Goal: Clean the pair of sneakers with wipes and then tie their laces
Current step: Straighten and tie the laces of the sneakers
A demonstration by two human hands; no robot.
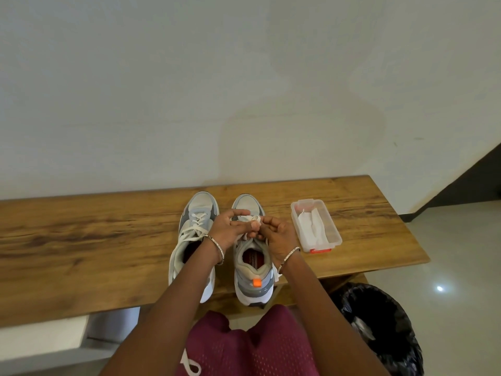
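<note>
My left hand and right hand both pinch the white lace over the right-hand sneaker. Recommended: keep tension even and draw the ends toward 9 and 3 o'clock.

Everything counted at the desk
Two sneakers, two hands, two bracelets, one clear box holding wipes, one black-lined bin beside the single desk.

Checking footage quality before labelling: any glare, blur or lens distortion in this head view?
Head view: small glare spot on the glossy pale floor; the brown wooden bench edges bow from wide-angle distortion; fingers on the white laces look slightly blurred.
</note>
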